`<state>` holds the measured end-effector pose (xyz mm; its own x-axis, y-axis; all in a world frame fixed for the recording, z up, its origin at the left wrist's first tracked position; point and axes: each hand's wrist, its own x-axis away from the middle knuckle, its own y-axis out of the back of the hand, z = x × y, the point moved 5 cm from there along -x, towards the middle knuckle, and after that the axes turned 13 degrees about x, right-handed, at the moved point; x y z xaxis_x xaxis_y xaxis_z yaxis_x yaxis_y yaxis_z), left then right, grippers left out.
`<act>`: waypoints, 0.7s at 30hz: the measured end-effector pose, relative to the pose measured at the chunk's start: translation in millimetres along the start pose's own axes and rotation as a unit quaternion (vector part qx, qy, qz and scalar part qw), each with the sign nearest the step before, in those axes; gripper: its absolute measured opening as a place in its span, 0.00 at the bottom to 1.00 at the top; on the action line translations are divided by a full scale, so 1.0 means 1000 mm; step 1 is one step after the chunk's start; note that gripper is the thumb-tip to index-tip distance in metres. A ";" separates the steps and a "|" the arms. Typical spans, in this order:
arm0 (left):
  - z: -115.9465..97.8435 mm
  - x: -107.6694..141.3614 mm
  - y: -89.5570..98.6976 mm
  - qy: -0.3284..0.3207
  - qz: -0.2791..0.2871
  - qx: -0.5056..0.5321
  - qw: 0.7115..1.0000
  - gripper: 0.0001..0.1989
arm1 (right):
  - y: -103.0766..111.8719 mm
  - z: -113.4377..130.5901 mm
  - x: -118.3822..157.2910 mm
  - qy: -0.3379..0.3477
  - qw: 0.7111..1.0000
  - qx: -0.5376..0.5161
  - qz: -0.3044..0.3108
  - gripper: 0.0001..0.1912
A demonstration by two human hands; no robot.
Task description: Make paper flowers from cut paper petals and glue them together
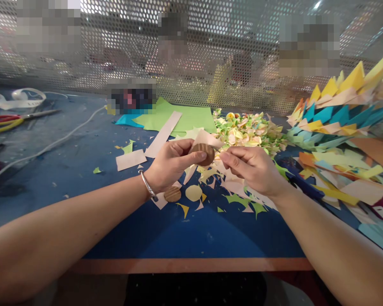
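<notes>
My left hand pinches a round brown wood-grained disc, its thumb lying across the front. A pale pink paper piece shows behind the disc. Just right of the disc is my right hand, thumb and fingers closed on a thin dark item whose tip reaches the disc's edge; what it is cannot be made out. Below the hands, a second brown disc and a pale yellow paper circle lie on the blue table among paper scraps.
A heap of small paper pieces sits behind my right hand. Green sheets lie at the back. Scissors and a white cable are at left. Folded coloured paper is stacked at right, before a perforated metal screen.
</notes>
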<state>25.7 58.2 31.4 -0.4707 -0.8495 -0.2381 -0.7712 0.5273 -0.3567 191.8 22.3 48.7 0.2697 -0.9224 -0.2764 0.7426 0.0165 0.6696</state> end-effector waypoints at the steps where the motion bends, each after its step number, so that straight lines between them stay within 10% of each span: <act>1: 0.000 0.000 0.000 0.001 0.003 0.003 1.000 0.08 | 0.000 0.000 0.000 0.001 1.000 -0.001 0.002 0.25; 21: 0.003 -0.002 0.001 0.017 0.023 0.013 1.000 0.09 | 0.000 0.000 0.000 0.003 1.000 -0.019 0.013 0.24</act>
<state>26.9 60.5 28.3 -0.5204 -0.8239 -0.2243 -0.7372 0.5660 -0.3690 191.6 22.1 48.3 0.2923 -0.9193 -0.2637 0.7578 0.0544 0.6502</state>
